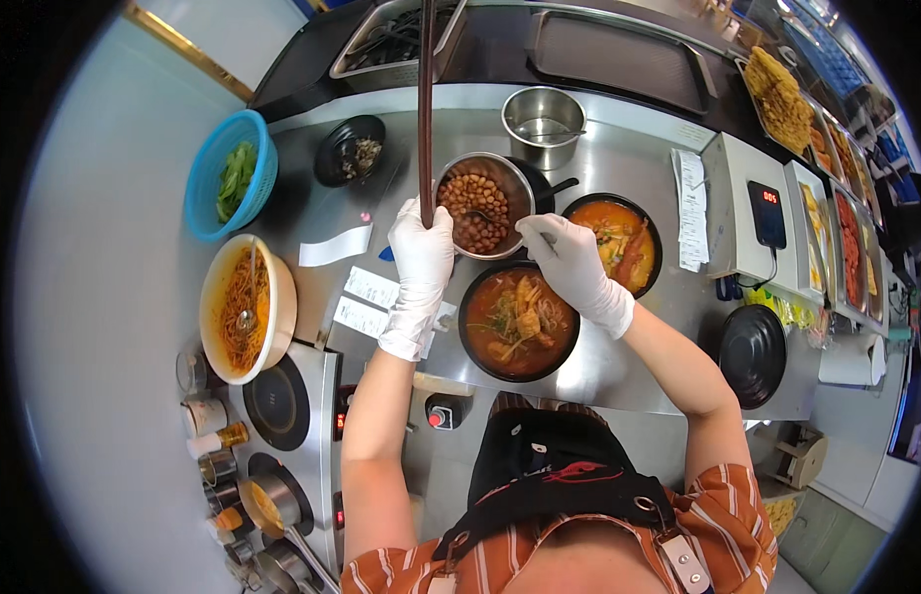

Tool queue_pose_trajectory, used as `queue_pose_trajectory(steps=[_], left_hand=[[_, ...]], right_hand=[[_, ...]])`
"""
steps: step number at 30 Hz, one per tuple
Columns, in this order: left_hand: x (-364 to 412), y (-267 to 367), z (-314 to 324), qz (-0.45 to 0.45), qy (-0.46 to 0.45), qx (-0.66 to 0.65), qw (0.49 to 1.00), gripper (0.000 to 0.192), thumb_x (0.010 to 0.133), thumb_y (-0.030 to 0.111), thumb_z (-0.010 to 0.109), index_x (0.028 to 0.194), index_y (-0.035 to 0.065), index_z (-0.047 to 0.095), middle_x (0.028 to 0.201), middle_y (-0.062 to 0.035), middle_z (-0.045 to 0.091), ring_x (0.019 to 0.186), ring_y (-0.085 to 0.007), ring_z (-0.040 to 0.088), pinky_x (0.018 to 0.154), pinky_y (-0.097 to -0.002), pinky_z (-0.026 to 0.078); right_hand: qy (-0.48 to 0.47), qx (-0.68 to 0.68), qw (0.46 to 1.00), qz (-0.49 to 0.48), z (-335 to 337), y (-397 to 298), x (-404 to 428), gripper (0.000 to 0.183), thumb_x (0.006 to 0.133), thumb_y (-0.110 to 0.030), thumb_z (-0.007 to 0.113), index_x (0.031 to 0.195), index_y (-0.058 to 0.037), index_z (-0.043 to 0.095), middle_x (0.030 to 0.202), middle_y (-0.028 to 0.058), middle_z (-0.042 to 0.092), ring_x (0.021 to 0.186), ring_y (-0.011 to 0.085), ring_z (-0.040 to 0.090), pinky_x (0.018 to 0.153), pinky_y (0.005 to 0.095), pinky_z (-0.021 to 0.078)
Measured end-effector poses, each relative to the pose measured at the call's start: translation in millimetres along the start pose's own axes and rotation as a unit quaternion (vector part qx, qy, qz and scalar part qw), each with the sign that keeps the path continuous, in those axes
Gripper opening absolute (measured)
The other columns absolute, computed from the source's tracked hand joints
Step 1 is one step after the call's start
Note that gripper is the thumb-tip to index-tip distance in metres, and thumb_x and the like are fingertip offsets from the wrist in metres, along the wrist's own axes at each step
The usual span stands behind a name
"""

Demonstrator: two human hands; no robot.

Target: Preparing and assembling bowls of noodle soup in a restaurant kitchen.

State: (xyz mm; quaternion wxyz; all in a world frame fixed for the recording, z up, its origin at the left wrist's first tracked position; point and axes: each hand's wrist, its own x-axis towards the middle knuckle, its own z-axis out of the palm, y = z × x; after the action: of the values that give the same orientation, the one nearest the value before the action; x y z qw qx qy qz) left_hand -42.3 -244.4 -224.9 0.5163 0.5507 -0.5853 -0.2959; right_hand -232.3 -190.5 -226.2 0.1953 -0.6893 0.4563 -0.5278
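Observation:
My gloved left hand [423, 245] grips long dark-brown chopsticks [426, 111] that point away from me. It is beside the left rim of a steel bowl [533, 199] of brown peanuts or beans [479, 200]; a spoon is partly buried in them. My gloved right hand [575, 267] has its fingertips drawn together at the bowl's right rim. Whether they pinch the rim or anything else is hidden. Below the bowl sits a black bowl of red noodle soup [520, 323] with toppings. Another black bowl of orange soup [613, 241] is partly covered by my right hand.
A steel pot [542, 122] with a utensil stands behind. Left are a blue basket of greens [236, 182], a black bowl of chopped food [350, 152] and a cream bowl of noodles [245, 312]. Paper slips [360, 315] lie on the steel counter. An empty black bowl [754, 356] sits right.

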Motion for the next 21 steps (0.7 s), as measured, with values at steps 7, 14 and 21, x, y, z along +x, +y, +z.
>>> queue_pose_trajectory(steps=[7,14,21], left_hand=[[-10.7,-18.8,-31.4,-0.007,0.048,0.014,0.999,0.019,0.081,0.006,0.058,0.094,-0.0049,0.064,0.082,-0.0148,0.062,0.073,-0.0247,0.061,0.071,-0.0333,0.047],[-21.4,-18.9,-53.1,-0.036,0.053,0.098,0.993,0.023,0.082,0.008,0.057,0.099,-0.0045,0.064,0.083,-0.0161,0.065,0.075,-0.0246,0.063,0.073,-0.0334,0.048],[-24.5,-29.0,-70.9,-0.093,0.075,0.081,0.99,0.022,0.083,0.009,0.058,0.098,-0.0058,0.063,0.08,-0.0152,0.066,0.072,-0.0205,0.062,0.069,-0.0322,0.047]], right_hand=[[0.055,0.267,0.88,0.389,20.9,-9.0,15.9,0.018,0.092,-0.014,0.054,0.086,0.0007,0.062,0.067,0.006,0.062,0.053,0.0108,0.059,0.049,0.0226,0.0478],[0.028,0.265,0.886,0.38,21.5,-15.3,16.1,0.02,0.093,-0.016,0.054,0.087,0.0014,0.062,0.067,0.0071,0.061,0.051,0.0123,0.058,0.047,0.0238,0.0474],[0.003,0.235,0.901,0.366,-19.5,-38.0,-15.4,0.019,0.094,-0.014,0.053,0.09,0.0021,0.064,0.068,0.0053,0.061,0.055,0.011,0.058,0.051,0.0227,0.047]])
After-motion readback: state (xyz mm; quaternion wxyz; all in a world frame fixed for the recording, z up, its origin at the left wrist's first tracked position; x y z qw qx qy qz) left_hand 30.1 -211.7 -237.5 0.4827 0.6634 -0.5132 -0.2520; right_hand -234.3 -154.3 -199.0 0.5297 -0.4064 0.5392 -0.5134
